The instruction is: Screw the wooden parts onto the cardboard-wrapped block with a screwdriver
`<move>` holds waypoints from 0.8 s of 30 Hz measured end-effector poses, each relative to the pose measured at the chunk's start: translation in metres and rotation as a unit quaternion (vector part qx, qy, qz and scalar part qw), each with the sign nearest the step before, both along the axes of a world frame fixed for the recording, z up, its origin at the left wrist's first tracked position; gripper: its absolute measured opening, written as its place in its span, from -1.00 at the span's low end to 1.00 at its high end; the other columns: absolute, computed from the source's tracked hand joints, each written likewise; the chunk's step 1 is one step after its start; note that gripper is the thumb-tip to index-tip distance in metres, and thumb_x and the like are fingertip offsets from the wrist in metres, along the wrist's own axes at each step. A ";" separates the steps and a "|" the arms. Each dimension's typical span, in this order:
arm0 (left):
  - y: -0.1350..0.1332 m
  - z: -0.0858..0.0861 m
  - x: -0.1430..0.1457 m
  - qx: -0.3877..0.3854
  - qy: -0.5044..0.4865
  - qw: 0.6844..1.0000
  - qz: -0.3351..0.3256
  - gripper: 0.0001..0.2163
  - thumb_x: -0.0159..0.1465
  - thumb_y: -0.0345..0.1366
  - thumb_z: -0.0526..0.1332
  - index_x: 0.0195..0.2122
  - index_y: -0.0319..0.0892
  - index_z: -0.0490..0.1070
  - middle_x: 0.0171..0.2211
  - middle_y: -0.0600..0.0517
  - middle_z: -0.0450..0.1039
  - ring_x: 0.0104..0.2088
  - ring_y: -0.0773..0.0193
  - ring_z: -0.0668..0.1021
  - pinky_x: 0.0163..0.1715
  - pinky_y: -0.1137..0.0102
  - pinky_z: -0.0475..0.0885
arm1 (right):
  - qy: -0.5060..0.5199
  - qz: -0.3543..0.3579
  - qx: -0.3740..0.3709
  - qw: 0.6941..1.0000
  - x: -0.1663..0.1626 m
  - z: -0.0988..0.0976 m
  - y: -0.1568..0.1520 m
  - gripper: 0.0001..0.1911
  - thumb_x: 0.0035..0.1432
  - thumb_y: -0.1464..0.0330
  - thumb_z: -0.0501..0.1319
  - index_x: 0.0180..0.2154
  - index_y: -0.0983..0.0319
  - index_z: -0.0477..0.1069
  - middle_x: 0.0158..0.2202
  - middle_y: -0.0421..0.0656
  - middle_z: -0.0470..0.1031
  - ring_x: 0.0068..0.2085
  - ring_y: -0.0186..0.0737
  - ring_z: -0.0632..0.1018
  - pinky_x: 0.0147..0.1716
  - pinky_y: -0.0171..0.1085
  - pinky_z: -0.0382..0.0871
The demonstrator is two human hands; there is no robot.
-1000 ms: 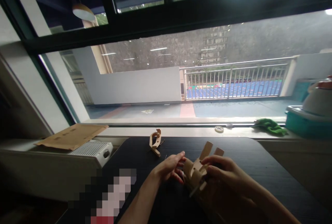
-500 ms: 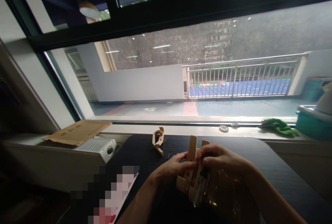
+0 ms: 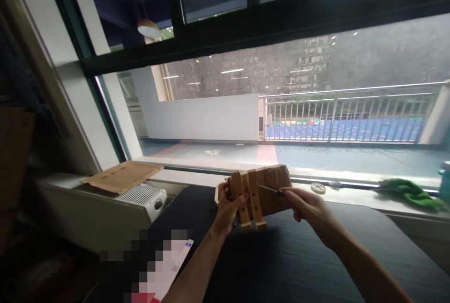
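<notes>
My left hand (image 3: 225,209) grips the left end of a wooden assembly (image 3: 262,191) with two upright slats, held up above the dark table (image 3: 316,261). My right hand (image 3: 309,207) pinches a thin screwdriver (image 3: 270,190) whose tip rests against the face of the wooden assembly. A second small wooden part (image 3: 217,194) lies on the table behind my left hand, mostly hidden.
A white heater (image 3: 142,197) with a cardboard sheet (image 3: 123,176) on top stands at the left. On the windowsill lie a tape roll (image 3: 318,188) and a green cloth (image 3: 409,190). A blurred paper (image 3: 165,265) rests near the table's front left.
Both hands raised the wooden assembly from the tabletop and turned it so its face points toward me. The screwdriver now touches it. The view shifted left.
</notes>
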State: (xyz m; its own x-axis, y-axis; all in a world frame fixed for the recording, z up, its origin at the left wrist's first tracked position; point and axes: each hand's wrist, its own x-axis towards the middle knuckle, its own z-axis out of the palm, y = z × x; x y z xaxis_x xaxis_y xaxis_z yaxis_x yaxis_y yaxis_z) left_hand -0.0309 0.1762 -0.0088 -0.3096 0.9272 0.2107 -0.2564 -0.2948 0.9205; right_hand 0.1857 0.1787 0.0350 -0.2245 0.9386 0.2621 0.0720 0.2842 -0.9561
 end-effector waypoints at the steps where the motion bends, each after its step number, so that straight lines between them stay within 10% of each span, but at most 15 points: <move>1: 0.002 -0.004 0.000 0.004 -0.001 1.000 0.017 -0.43 -0.07 -0.27 0.42 -0.11 -0.04 0.11 -0.17 0.08 0.37 -0.16 0.24 0.49 -0.14 0.33 0.40 | -0.010 0.008 -0.006 1.000 -0.002 -0.011 -0.002 -0.47 0.08 0.06 0.16 -0.08 0.33 0.45 -0.57 -0.22 0.39 -0.58 -0.33 0.36 -0.58 -0.29 0.24; 11: 0.003 -0.027 0.000 0.003 -0.003 1.000 0.021 -0.34 -0.09 -0.34 0.42 -0.02 -0.01 0.08 -0.06 0.03 0.40 -0.04 0.17 0.47 -0.08 0.30 0.39 | -0.349 -0.050 0.290 0.890 -0.009 -0.078 -0.031 -0.71 0.24 0.37 0.00 -0.04 0.19 0.37 -0.30 -0.11 0.50 -0.38 -0.22 0.54 -0.44 -0.28 0.37; 24: 0.000 -0.032 0.007 -0.046 -0.001 0.999 0.002 -0.31 -0.08 -0.30 0.44 0.07 -0.09 0.16 -0.11 -0.05 0.46 -0.09 0.08 0.51 -0.11 0.22 0.43 | -0.410 -0.080 0.374 0.828 -0.010 -0.074 -0.032 -0.67 0.25 0.43 -0.04 -0.04 0.28 0.39 -0.43 -0.14 0.44 -0.47 -0.26 0.51 -0.54 -0.32 0.29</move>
State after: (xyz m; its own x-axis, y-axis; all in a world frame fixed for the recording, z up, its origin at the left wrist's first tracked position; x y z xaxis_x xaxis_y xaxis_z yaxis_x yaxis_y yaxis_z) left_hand -0.0243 0.1760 -0.0406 -0.3137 0.9414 0.1237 -0.2577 -0.2098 0.9432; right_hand 0.1760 0.1467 -0.0390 -0.5032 0.6182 0.6038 0.7040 0.6985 -0.1286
